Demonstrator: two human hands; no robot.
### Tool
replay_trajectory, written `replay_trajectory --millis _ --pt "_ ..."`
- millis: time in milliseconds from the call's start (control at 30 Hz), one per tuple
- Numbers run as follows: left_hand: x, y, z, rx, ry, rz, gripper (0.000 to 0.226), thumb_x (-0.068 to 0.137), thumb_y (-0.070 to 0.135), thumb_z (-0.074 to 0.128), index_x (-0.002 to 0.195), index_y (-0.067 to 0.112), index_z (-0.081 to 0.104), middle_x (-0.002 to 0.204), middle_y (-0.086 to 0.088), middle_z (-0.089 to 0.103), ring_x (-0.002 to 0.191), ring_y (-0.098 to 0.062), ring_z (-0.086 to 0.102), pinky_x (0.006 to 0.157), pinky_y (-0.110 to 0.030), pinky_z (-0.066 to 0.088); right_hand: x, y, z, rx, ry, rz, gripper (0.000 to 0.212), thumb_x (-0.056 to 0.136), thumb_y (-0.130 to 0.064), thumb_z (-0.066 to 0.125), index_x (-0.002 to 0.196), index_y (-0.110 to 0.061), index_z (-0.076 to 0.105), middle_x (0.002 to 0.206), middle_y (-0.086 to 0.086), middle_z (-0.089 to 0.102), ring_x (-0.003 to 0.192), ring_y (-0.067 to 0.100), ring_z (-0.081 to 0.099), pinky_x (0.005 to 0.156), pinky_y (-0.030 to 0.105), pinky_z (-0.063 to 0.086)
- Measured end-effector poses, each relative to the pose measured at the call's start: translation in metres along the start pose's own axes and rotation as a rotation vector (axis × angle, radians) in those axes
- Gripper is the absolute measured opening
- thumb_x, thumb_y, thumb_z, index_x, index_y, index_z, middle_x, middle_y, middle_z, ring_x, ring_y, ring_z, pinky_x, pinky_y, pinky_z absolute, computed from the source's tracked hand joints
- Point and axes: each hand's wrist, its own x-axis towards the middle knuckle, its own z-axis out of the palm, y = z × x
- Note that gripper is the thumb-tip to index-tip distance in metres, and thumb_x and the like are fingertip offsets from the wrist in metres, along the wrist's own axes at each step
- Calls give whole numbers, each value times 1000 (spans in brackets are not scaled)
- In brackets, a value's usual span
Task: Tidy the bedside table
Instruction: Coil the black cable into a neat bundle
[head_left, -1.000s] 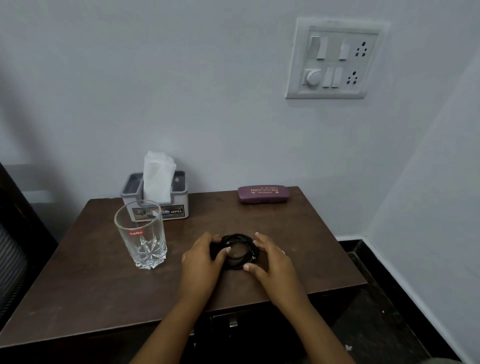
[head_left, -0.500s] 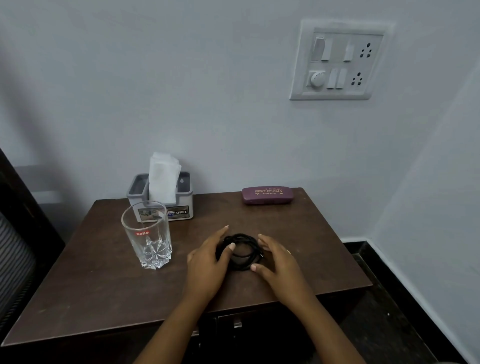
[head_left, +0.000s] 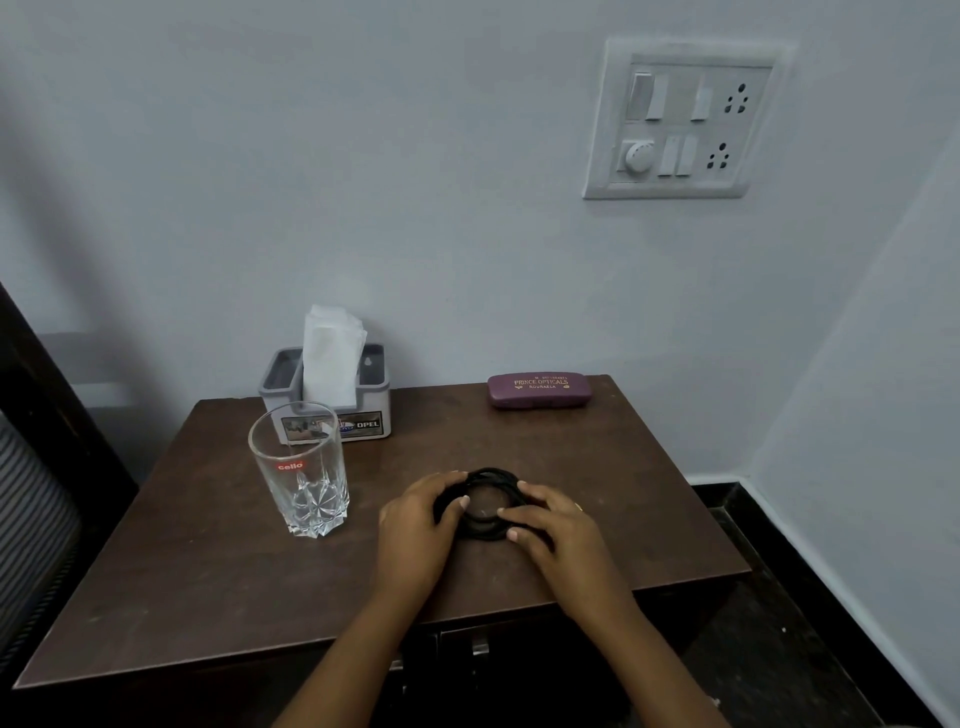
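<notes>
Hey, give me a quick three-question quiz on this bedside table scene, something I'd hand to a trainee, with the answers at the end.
1. True or false: the cello glass stands upright in front of the tissue holder.
2. Fill in: the purple spectacle case lies near the bedside table's ____ edge.
3. The left hand and right hand both grip: A) the glass, B) the spectacle case, C) the coiled black cable.
Key: 1 true; 2 back; 3 C.
</notes>
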Motion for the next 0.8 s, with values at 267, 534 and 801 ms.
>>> replay_trajectory --millis 267,534,801 --pt "1 2 1 152 -39 7 36 84 26 62 120 28 59 120 11 60 112 -10 56 99 -37 38 4 -1 4 8 78 39 20 84 -4 64 96 -15 75 129 0 60 113 0 48 101 14 32" --pt "-1 4 -3 73 -31 37 33 86 30 59 118 38 58 117 18 57 110 -2 53 99 -36 37 3 -1 2 27 61 54 26 86 -4 60 104 -18 72 129 -3 58 118 7 52 94 3 29" --pt "-1 2 -3 14 -26 44 24 88 35 57 110 42 63 118 17 56 110 7 46 102 -37 34 3 -4 1 36 72 18 35 86 7 55 106 -17 71 132 5 55 114 -1 45 87 -9 26"
